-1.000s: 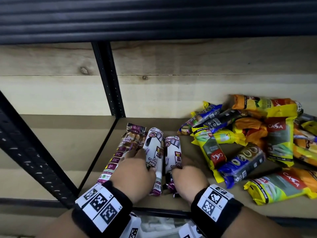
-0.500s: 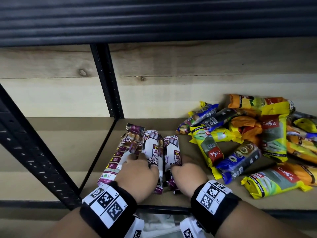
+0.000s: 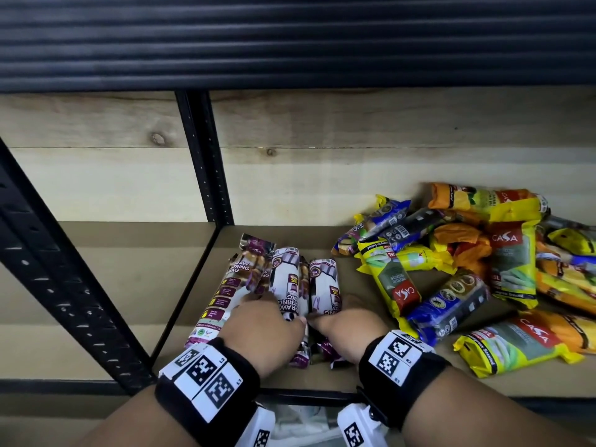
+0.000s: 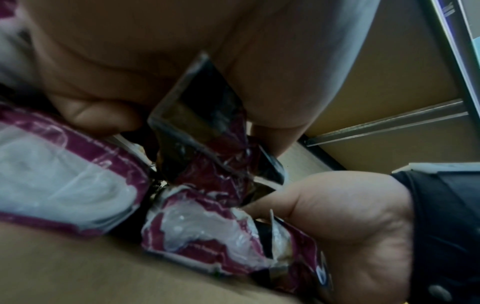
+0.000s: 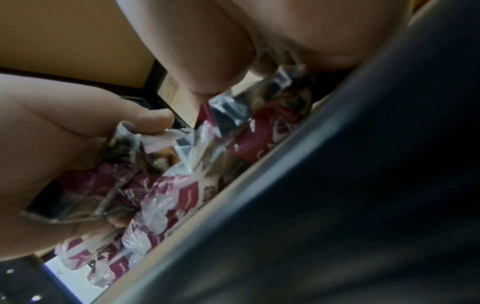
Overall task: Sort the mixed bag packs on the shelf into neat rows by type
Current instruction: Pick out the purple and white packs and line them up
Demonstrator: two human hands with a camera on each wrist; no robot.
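The shelf is fitted with a black upright post at its back. To the right of the post, a loose heap of yellow, orange and blue packs is spread over the board. Just right of the post's foot, three purple-and-white drawstring bag packs are laid side by side, touching, lengthwise front to back. The near ends of the left two are covered by the left hand, the right pack's by the right hand. Neither grip can be told with certainty.
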